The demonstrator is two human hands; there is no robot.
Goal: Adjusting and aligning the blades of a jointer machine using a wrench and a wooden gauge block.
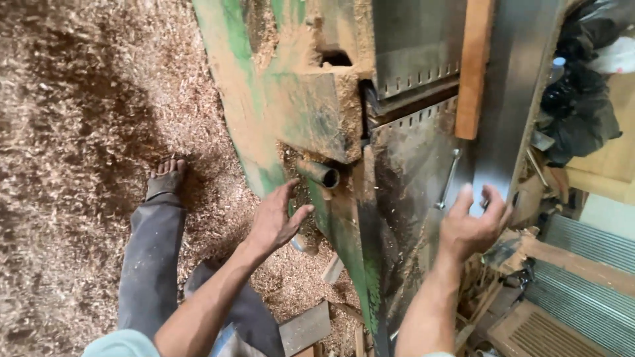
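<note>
A green, sawdust-caked woodworking planer (pixel 301 112) with a grey steel table (pixel 413 178) fills the middle of the head view. A long wooden board (pixel 473 66) lies on the steel table against the upright metal fence (pixel 519 86). My left hand (pixel 276 219) hangs open beside the machine's green side, just below a short metal pipe stub (pixel 323 174), holding nothing. My right hand (pixel 471 225) hovers over the near end of the steel table, fingers loosely curled and apart, empty, below the board's near end.
Wood shavings (pixel 79 132) cover the floor on the left, where my bare foot (pixel 165 177) and dark trouser leg stand. Scrap wood pieces (pixel 305 327) lie near the machine's base. Corrugated metal sheets (pixel 582 291), dark bags (pixel 582 99) and clutter crowd the right side.
</note>
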